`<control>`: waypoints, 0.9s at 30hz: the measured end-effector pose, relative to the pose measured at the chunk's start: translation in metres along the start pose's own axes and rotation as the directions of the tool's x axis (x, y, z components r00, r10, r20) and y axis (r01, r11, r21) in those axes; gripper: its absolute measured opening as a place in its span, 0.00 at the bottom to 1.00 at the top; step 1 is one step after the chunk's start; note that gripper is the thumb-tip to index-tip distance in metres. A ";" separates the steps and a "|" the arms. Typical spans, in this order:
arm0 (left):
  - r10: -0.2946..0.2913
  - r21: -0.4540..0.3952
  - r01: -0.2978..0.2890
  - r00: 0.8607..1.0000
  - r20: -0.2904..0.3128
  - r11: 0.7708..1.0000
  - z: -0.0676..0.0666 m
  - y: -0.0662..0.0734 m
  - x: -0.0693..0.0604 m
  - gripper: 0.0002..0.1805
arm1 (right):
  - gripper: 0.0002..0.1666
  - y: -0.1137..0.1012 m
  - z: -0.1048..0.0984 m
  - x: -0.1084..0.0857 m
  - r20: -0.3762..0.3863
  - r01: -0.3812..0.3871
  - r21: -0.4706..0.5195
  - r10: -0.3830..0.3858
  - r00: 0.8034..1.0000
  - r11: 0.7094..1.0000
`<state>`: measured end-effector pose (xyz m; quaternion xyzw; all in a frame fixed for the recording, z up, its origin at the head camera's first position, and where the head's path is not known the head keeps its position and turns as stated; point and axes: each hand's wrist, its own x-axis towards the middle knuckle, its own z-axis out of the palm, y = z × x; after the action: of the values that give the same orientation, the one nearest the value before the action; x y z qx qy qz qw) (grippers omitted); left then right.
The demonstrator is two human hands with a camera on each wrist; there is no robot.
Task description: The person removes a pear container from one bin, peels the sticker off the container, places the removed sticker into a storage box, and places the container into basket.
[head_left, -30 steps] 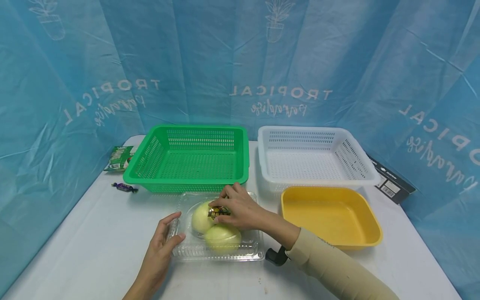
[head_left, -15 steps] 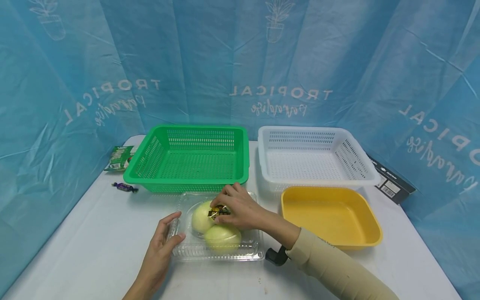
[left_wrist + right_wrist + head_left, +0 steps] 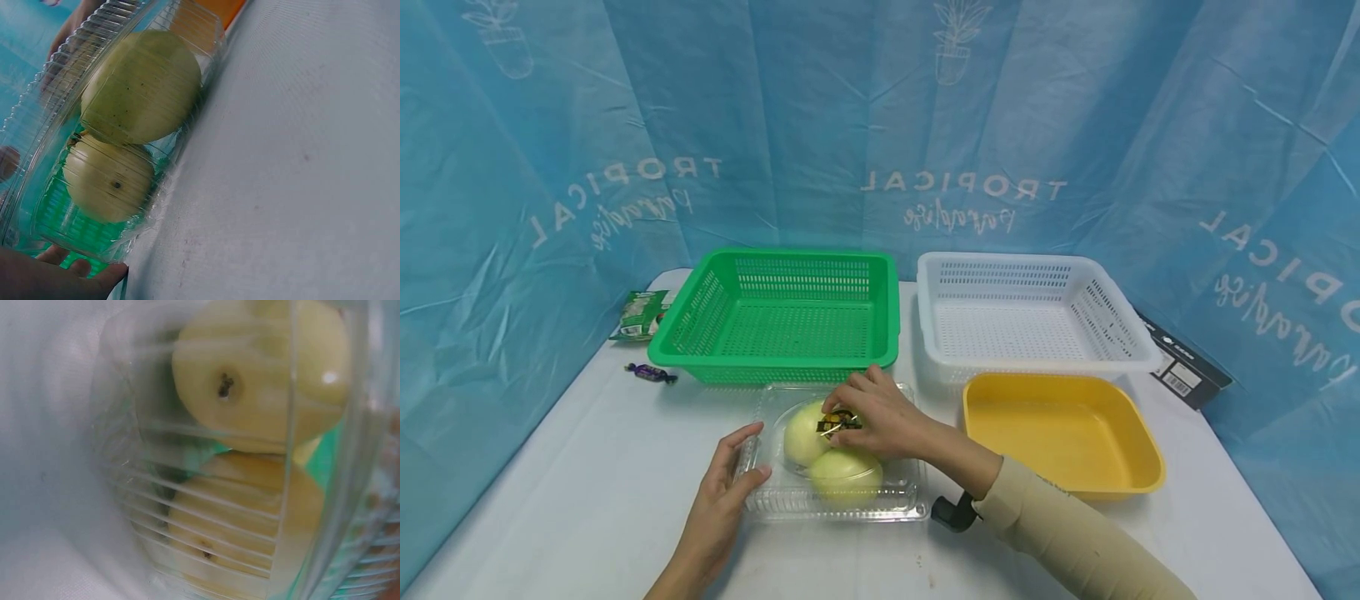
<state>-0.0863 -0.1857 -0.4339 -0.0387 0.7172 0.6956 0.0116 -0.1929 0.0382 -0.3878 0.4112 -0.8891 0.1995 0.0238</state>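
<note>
From the head view, the right hand (image 3: 880,419) pinches a small dark-and-gold printed piece (image 3: 837,424) over a clear ribbed plastic box (image 3: 786,502); the left hand (image 3: 722,489), fingers wide, touches its end. Left wrist: bracing there should stop skidding. Right wrist: round pale-green fruits (image 3: 262,394) inside; I'd press lightly.

Shiny Plastic, Matt Cloth

Clear, shiny, ridged plastic is being shown by the box (image 3: 775,502), a gloss by the dark label (image 3: 835,425), and smooth skin by the pale fruits (image 3: 846,472). Matt cloth is being shown by the white tabletop (image 3: 587,500).
</note>
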 end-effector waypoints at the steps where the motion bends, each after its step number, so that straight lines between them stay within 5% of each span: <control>1: 0.000 0.004 0.000 1.000 0.000 1.000 0.000 0.000 0.000 0.30 | 0.22 0.000 0.000 0.000 0.002 -0.003 -0.001 0.003 1.000 1.000; 27: 0.015 0.004 -0.015 1.000 -0.007 1.000 0.000 0.002 -0.001 0.29 | 0.19 0.000 -0.001 -0.001 0.002 -0.081 0.069 0.081 0.997 0.994</control>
<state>-0.0850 -0.1854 -0.4320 -0.0358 0.7188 0.6943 0.0038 -0.1919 0.0393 -0.3867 0.3752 -0.8977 0.2311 0.0016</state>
